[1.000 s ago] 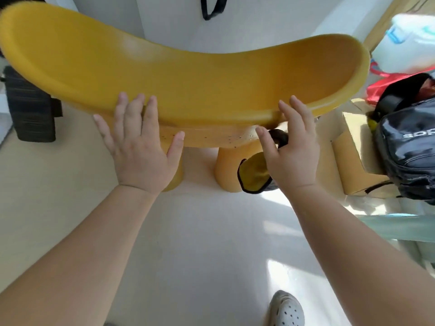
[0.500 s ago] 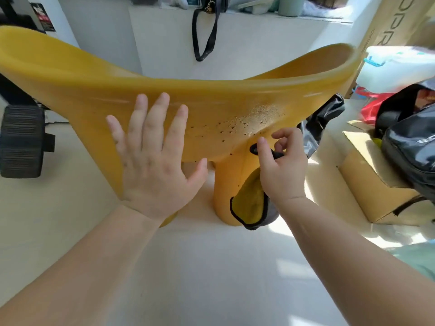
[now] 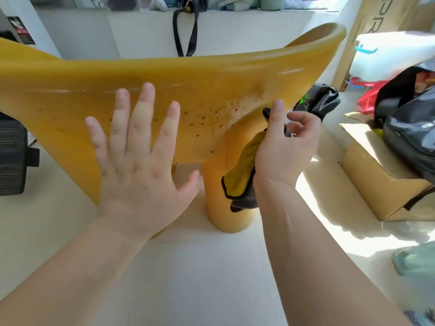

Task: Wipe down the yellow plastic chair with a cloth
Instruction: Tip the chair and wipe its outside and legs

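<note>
I see the yellow chair [image 3: 211,85] right in front of me, and it fills most of the view. Its wide curved part faces me. It has lots of little dark spots [image 3: 211,114] on it. One thick round leg [image 3: 219,196] stands on the pale floor [image 3: 200,267].

My left hand [image 3: 138,175] is flat on the chair. The fingers are straight and spread wide, and the hand holds nothing.

My right hand [image 3: 282,151] grips the cloth [image 3: 242,175]. The fingers curl round it and the thumb points up, close to the spotty part. The cloth is yellow with a black edge. It hangs down from the hand, in front of the leg. I cannot tell if the cloth touches the chair.

A brown box [image 3: 376,180] sits on the floor to the right. A shiny black bag [image 3: 412,132] rests on top of it. A black strap [image 3: 186,31] hangs from a ledge behind the chair.
</note>
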